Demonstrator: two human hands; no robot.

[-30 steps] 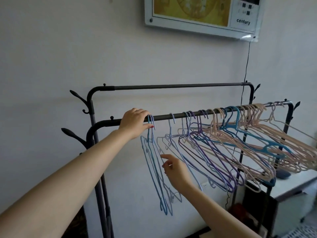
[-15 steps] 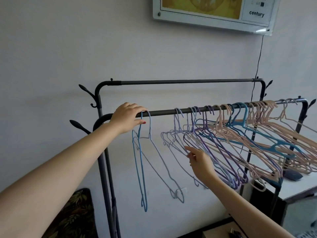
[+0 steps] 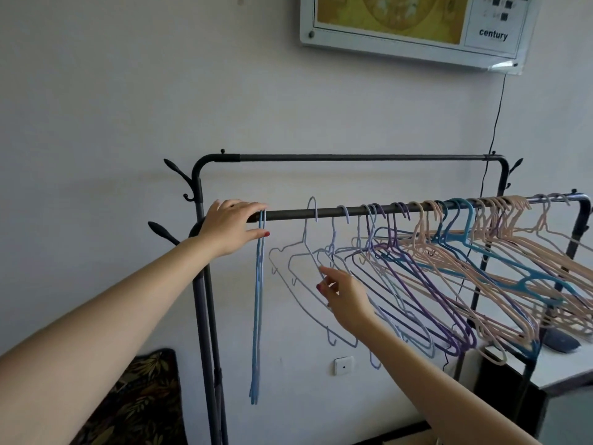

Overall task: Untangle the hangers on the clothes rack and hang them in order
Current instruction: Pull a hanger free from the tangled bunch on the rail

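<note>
Reaching up to the near rail [image 3: 321, 214] of the black clothes rack [image 3: 199, 284], the left hand [image 3: 229, 229] sits at about nine o'clock of the picture's centre. Its fingers lie over the top of the rail and its thumb points along beneath, just beside the hooks of the light blue hangers [image 3: 256, 316]; whether it pinches those hooks or only rests against them cannot be told. Those blue hangers hang edge-on, straight down from the rail at the hand's three o'clock side, apart from the rest.

At five o'clock from that hand, the right hand [image 3: 345, 297] is raised below the rail with its fingers curled, thumb and fingertips closing on the wire of a pale lavender hanger [image 3: 298, 268] at its shoulder. That hanger's hook [image 3: 313, 208] is over the rail, with bare rail between it and the blue pair.

Toward three o'clock, the remaining hangers crowd together on the rail, tilted and overlapping: purple hangers [image 3: 417, 284], then pink hangers [image 3: 513, 248] with teal hangers [image 3: 500, 261] caught among them.

Behind, at twelve o'clock, runs the rack's higher rear rail [image 3: 369, 158]. A framed wall panel [image 3: 414, 27] marked "century" hangs above, with a thin black cord [image 3: 495, 117] running down from it. A white wall socket [image 3: 343, 365] sits low at six o'clock, a leaf-patterned cushion [image 3: 141, 399] at seven o'clock, and a white cabinet [image 3: 561, 370] at four o'clock.
</note>
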